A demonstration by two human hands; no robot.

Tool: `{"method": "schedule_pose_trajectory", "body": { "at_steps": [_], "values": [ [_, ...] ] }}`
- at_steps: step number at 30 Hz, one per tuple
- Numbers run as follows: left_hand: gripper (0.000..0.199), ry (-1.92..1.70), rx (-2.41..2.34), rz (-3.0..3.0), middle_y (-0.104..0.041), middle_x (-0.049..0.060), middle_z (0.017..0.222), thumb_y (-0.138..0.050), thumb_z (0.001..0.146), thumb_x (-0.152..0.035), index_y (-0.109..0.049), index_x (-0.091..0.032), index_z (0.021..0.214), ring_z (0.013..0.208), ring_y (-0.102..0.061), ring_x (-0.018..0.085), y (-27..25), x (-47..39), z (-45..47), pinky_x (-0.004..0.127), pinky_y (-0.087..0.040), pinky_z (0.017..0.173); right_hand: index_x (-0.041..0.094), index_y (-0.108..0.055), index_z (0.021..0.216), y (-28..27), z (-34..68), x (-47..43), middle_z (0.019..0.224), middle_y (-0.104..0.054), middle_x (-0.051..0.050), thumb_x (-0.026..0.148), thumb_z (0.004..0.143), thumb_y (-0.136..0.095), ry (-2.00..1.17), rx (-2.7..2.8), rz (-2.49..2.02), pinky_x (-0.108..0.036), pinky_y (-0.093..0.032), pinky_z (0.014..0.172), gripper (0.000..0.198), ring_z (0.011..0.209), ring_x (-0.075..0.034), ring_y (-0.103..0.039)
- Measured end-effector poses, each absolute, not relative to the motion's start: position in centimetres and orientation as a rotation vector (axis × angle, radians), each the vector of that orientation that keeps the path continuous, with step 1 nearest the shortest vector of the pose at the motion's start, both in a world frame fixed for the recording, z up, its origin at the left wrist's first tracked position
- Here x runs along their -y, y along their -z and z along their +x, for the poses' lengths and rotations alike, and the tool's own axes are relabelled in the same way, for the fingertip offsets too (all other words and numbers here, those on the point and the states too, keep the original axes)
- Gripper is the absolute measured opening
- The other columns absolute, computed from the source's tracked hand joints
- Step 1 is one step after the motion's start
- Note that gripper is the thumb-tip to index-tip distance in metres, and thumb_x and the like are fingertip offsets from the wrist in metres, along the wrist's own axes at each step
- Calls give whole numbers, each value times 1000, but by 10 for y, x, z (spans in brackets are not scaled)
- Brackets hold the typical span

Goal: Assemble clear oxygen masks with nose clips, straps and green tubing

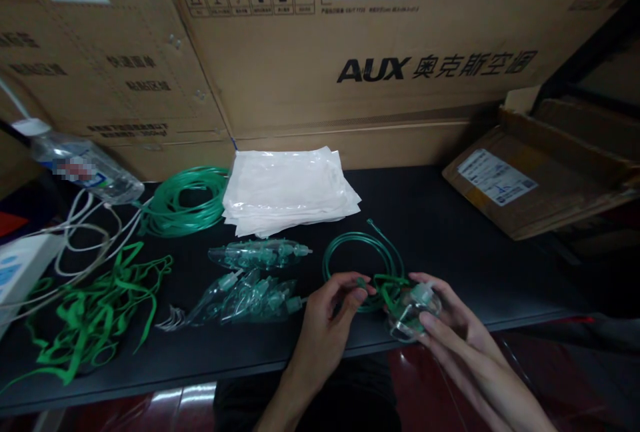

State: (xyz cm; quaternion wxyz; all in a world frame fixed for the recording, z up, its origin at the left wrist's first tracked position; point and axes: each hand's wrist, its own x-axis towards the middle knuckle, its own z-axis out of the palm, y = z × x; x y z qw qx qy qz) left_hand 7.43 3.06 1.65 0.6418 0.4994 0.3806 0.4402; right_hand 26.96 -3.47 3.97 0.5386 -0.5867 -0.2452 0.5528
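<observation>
My right hand (457, 325) is wrapped around a clear oxygen mask (407, 315), holding it over the table's front edge. A green elastic strap (387, 289) is bunched at the mask's left side. Just left of it, the thumb and fingers of my left hand (337, 305) pinch a thin green piece; I cannot tell if it is strap or tube end. A coil of green tubing (360, 239) lies on the table behind both hands. Clear oxygen masks (263, 295) are heaped left of my left hand, with a nested row of masks (260, 254) behind them.
White packaging pouches (285, 189) are stacked at the back, beside coiled green tubing (185, 202). Loose green straps (95, 312), white cables (75, 239) and a plastic bottle (87, 162) lie left. An open carton (540, 165) stands right; a large cardboard box (300, 79) backs the black table (480, 272).
</observation>
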Motion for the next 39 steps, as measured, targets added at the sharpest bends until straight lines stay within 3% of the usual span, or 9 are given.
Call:
{"method": "schedule_pose_trajectory", "body": {
  "at_steps": [4,8,13,18,22,24,28,33,39],
  "values": [
    [21,-956,-841,1151,-80,6,108,-64,100,-36,-74,-22,112,99,-74,19,-16,-29,74,26,-55,85,33,-71,114,-40,265,26,104,-79,-3,41,80,-87,-1357,481,-1272,-31,-64,78,38,91,-21,-76],
    [19,-929,-856,1247,-80,4,107,-66,99,-33,-76,-22,111,100,-74,18,-19,-30,75,27,-53,91,27,-76,116,-36,255,21,120,-77,-7,45,81,-86,-1373,420,-1328,-29,-63,84,41,105,-23,-74],
    [17,-893,-839,1364,-80,2,109,-64,100,-27,-78,-23,110,101,-73,18,-24,-31,76,25,-51,92,39,-67,130,-34,242,19,141,-68,0,40,73,-93,-1313,587,-1369,-21,-56,93,63,124,-19,-66],
    [20,-900,-843,1420,-78,3,109,-63,101,-29,-77,-24,114,100,-71,17,-24,-31,74,25,-50,91,33,-64,130,-37,246,18,117,-78,-3,46,81,-85,-1198,796,-1473,-19,-56,80,55,88,-14,-71],
    [25,-909,-847,1412,-75,4,104,-60,103,-35,-75,-24,119,97,-70,18,-24,-29,73,26,-50,89,25,-67,134,-41,266,20,101,-79,-5,54,86,-77,-1105,906,-1584,-22,-57,80,56,81,-16,-69],
    [25,-914,-846,1408,-73,5,103,-59,103,-36,-75,-24,119,97,-70,18,-25,-29,72,27,-50,88,25,-61,143,-47,275,22,92,-79,-3,54,84,-78,-1102,989,-1631,-26,-60,80,68,76,-17,-70],
    [25,-927,-850,1387,-73,5,100,-61,102,-38,-77,-25,117,91,-68,18,-23,-30,72,27,-51,84,36,-40,158,-63,286,21,112,-80,-4,50,84,-79,-1146,1130,-1608,-33,-62,89,85,93,-22,-77],
    [23,-969,-890,1219,-78,4,96,-70,96,-39,-77,-23,110,89,-70,19,-17,-29,74,28,-51,81,31,-76,123,-80,288,9,103,-83,-7,48,81,-81,-1073,1343,-1602,-32,-67,74,46,85,-27,-80],
    [19,-993,-961,1256,-78,4,96,-71,95,-37,-78,-21,104,88,-69,20,-16,-28,73,29,-51,81,31,-81,113,-91,282,1,105,-83,-6,47,82,-80,-1006,1461,-1562,-32,-67,73,35,88,-29,-81]
  ]
}}
